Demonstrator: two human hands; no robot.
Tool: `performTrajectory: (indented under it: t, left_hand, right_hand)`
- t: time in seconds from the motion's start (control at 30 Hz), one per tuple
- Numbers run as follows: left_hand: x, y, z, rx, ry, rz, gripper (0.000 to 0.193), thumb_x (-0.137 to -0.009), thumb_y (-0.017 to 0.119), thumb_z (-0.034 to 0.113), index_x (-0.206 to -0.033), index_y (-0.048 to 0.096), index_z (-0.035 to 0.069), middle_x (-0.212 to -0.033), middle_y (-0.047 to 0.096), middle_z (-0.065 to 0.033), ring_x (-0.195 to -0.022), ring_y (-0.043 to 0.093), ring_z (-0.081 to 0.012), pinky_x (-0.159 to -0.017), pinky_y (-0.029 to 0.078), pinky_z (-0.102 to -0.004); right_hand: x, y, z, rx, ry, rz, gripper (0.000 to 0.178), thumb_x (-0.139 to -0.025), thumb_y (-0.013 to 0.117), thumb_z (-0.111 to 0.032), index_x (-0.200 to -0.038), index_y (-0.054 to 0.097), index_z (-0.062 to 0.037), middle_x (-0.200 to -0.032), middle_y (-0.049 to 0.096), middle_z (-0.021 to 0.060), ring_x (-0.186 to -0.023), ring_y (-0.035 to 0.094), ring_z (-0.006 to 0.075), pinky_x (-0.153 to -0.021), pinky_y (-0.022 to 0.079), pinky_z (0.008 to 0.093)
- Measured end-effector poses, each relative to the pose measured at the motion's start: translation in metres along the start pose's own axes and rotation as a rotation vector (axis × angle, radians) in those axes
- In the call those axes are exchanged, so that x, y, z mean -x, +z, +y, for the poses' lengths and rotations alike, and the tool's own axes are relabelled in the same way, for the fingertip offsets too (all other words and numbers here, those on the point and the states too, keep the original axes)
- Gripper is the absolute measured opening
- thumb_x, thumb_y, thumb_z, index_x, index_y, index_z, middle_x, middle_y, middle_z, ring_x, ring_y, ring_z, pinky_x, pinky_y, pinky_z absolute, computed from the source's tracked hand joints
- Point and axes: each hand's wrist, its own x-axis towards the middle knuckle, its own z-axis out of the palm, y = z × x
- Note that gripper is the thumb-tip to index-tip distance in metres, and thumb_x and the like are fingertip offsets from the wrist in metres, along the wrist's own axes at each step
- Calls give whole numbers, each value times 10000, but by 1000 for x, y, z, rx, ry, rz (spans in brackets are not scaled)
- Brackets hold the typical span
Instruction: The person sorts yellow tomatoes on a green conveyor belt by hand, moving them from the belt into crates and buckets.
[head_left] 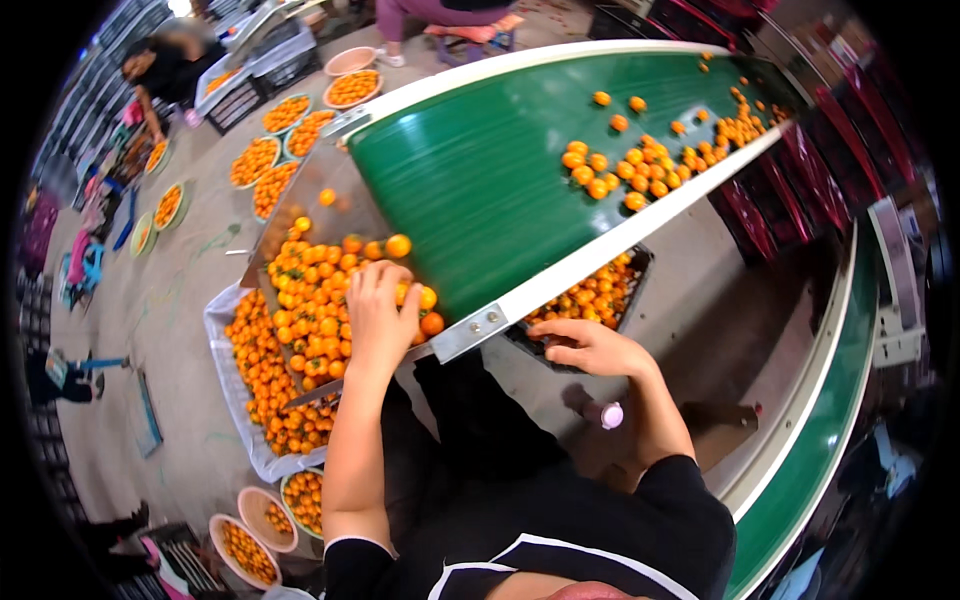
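Fruit heap: a heap of small, round, glossy orange fruits (312, 300) lies on a grey sloping chute (328, 166) at the near end of the conveyor, directly under and around the left fingers.
Left hand: the bare left hand (382, 308) rests over the heap's right part, fingers bent downward and close together, thumb set apart; a fruit shows between thumb and forefinger, but whether anything is gripped beneath cannot be told.
Right hand: the bare right hand (592, 347) is at the near edge of the black plastic crate (638, 289), fingers loosely curled, thumb apart from them; fruits fill the crate just beyond the fingertips, and contact cannot be told.
Belt: the smooth green conveyor belt (455, 190), edged by a white rail (590, 264), carries loose fruits toward its far right, well apart from both hands.
Lined bin: more fruits fill a white-lined bin (285, 464) below the chute, left of the left forearm.
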Motion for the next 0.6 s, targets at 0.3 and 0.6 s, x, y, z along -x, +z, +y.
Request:
performTrajectory:
  t: [0.3, 0.6]
  left_hand:
    - [23, 4, -30, -489, -123, -115, 231, -773, 671, 65, -998, 623, 48, -1188, 538, -176, -1120, 487, -375, -968, 387, -479]
    - [5, 45, 74, -54, 134, -152, 371, -814, 662, 127, -1171, 607, 45, -1308, 508, -171, -1243, 412, -393, -1041, 342, -491]
  right_hand:
    - [18, -37, -13, -183, 43, 331, 242, -927, 570, -102, -1136, 639, -2, -1021, 680, 56, -960, 625, 152, -865, 493, 297]
    - [-86, -161, 61, 980, 46, 1006, 345, -825, 630, -129, -1155, 622, -29, -1073, 640, 143, -1028, 555, 337, -897, 456, 429]
